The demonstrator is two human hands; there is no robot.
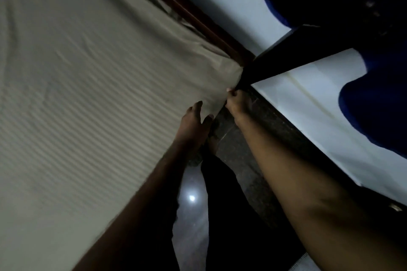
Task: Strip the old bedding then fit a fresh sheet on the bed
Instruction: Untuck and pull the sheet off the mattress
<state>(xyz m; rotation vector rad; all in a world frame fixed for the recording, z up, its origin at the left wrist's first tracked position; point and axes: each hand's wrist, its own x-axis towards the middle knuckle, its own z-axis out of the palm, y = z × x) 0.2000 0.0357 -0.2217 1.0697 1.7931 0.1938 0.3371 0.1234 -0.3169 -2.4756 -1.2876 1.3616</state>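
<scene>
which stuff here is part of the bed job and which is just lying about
Part of the job:
- pale striped sheet spread on the bed
- dark wooden bed frame
- left hand resting on the sheet near the corner
- right hand gripping the sheet corner

Lying about:
- dark blue fabric
- white surface

Dim room around me. Pale white wall [319, 103] is glowing beside deep blue curtain fabric [374, 105]. Glossy grey tiled floor [193, 215] is reflecting a bright light spot [192, 198].

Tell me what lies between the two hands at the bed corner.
Head view: only the beige striped sheet, its corner fabric spanning left hand to right hand.
</scene>
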